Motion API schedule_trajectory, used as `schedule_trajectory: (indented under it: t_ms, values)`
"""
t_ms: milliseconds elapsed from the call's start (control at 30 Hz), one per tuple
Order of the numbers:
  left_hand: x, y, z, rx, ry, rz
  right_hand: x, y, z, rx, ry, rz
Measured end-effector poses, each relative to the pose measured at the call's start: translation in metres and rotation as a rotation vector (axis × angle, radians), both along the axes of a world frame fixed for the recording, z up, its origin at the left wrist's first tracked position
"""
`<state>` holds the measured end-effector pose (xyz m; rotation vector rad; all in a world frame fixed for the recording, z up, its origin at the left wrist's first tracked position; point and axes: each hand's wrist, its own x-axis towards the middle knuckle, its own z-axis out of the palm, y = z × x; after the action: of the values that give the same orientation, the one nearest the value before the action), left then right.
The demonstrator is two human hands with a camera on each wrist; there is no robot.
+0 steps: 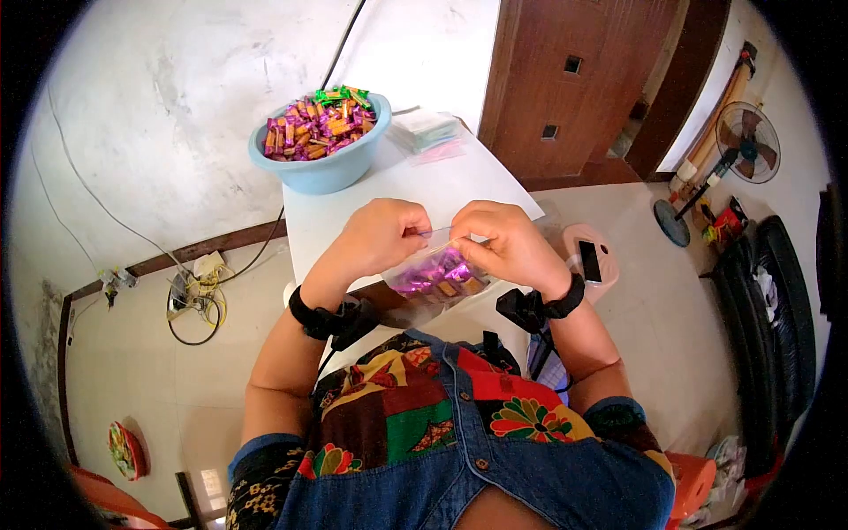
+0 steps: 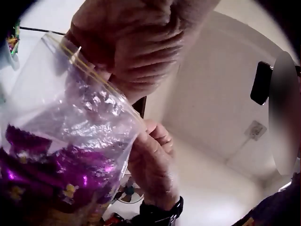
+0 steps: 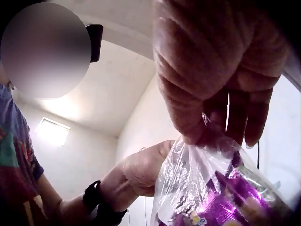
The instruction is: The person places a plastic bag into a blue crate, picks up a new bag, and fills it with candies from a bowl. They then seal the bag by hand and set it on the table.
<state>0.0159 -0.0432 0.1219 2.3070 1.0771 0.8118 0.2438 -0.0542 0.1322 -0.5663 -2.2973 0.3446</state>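
Observation:
A clear zip-lock bag [image 1: 430, 276] with several purple-wrapped snacks inside hangs between both hands, over the near edge of the table. My left hand [image 1: 389, 234] pinches one end of the bag's top edge. At the other end, my right hand [image 1: 508, 240] grips the top edge between thumb and fingers. A yellowish zip strip [image 2: 96, 75] runs along the mouth in the left wrist view. Shiny purple wrappers [image 3: 230, 195] show through the plastic in the right wrist view. Part of the left fingers is hidden behind the palm in the left wrist view.
On the white table [image 1: 309, 234], a blue basin [image 1: 322, 179] heaped with purple and green wrapped snacks stands at the back left. A stack of flat plastic bags [image 1: 428, 132] lies beside it. A pink stool [image 1: 601, 274] bearing a phone [image 1: 589, 261] stands to the right.

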Motion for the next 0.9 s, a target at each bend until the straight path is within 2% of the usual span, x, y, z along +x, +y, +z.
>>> schedule_trajectory:
  t_ms: [133,333,433,633,833,900]
  values:
    - [-0.008,0.003,-0.007,0.116,0.041,0.021,0.002,0.000,-0.002,0.004,-0.032,-0.002]
    - [-0.013,-0.008,-0.002,0.073,-0.083,0.058,0.005,0.001,0.000,0.001,0.007,-0.005]
    - [-0.022,-0.007,-0.004,0.171,0.007,0.025,0.007,0.002,0.003,0.020,0.004,-0.053]
    - [-0.027,-0.012,-0.002,0.277,-0.042,-0.152,0.008,0.000,0.009,0.003,0.043,-0.120]
    - [-0.028,-0.009,-0.012,0.316,-0.024,-0.120,0.012,-0.001,0.013,-0.018,0.086,-0.134]
    - [-0.026,-0.010,-0.013,0.308,-0.104,-0.065,0.016,0.001,0.013,-0.006,0.081,-0.119]
